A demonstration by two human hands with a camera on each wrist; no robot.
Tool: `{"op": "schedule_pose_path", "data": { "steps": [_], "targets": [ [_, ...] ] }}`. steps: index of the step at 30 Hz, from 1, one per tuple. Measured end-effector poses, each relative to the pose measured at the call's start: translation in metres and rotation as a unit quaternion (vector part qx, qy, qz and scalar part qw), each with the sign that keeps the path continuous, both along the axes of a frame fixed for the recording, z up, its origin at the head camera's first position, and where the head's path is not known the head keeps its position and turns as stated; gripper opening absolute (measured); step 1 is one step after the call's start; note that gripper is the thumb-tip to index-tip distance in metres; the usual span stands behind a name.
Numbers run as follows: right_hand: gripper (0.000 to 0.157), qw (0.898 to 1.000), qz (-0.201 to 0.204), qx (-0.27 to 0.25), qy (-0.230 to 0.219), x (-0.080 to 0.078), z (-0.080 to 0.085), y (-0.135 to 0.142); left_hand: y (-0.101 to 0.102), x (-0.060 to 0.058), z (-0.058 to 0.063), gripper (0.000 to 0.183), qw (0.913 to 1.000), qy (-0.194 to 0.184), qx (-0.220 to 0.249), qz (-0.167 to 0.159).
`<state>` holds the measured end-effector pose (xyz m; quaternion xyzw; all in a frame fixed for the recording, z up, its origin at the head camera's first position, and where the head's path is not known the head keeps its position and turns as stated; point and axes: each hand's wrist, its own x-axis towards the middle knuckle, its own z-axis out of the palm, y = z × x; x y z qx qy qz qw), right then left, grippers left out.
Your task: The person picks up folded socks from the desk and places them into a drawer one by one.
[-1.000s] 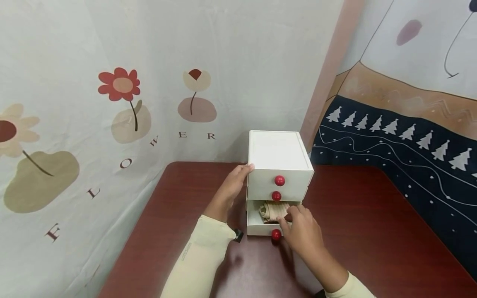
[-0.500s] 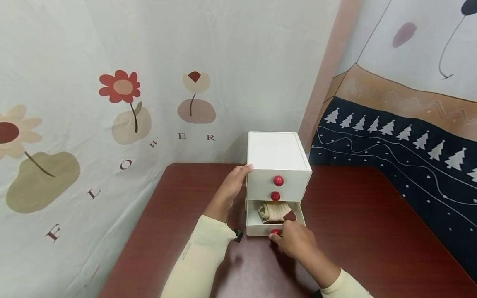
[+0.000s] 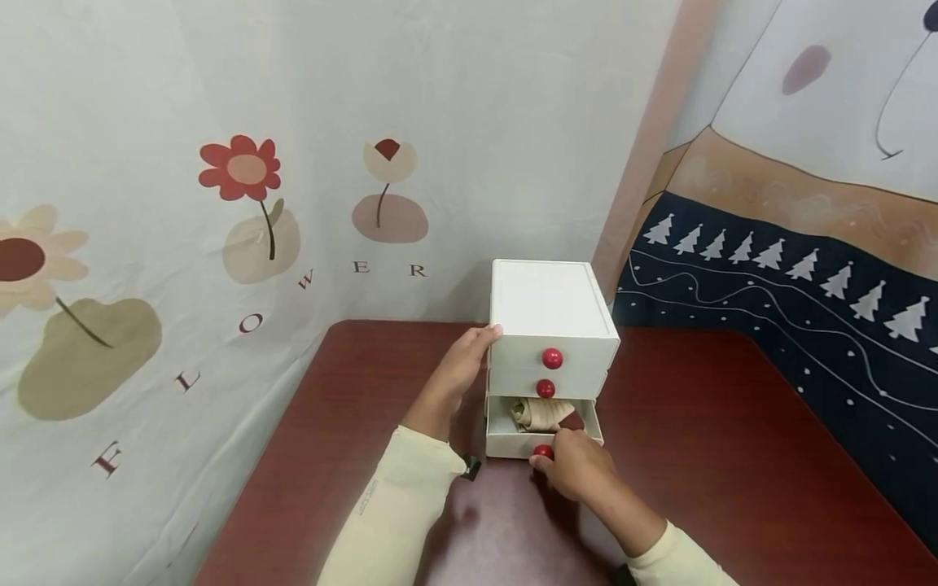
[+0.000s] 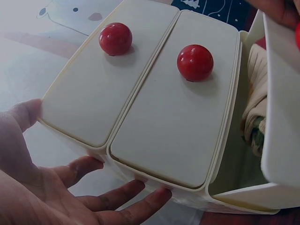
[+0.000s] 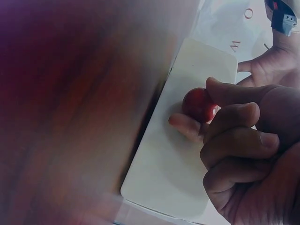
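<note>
A white cabinet of small drawers (image 3: 550,301) stands on the table, its bottom drawer (image 3: 506,446) pulled out. Inside that drawer lies a rolled beige cloth (image 3: 538,414) with a dark red part at its right end. My right hand (image 3: 582,465) pinches the drawer's red knob (image 5: 199,104) between thumb and forefinger, the other fingers curled. Against the cabinet's left side rests my left hand (image 3: 463,362); in the left wrist view its fingers (image 4: 126,197) touch the side wall with the thumb at the top edge. Two upper drawers with red knobs (image 4: 195,63) are closed.
The cabinet stands on a dark reddish-brown table (image 3: 703,456). Behind it hangs a pale wall cloth (image 3: 469,122) printed with flowers and letters. A dark panel with white trees (image 3: 769,268) is at the right.
My right hand has left the rolled cloth and come down to the bottom knob. The bottom drawer has slid slightly inward. My left hand keeps its place on the cabinet.
</note>
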<state>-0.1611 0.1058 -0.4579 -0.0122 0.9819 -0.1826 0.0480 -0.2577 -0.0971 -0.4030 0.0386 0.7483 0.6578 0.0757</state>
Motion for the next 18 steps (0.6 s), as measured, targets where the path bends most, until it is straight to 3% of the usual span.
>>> {"op": "schedule_pose_path", "data": {
  "steps": [18],
  "targets": [
    [0.055,0.998,0.001,-0.061,0.011,-0.038,-0.007,0.008,-0.001,0.005,0.003,0.072,0.9998,-0.022,0.003,-0.002]
  ]
}}
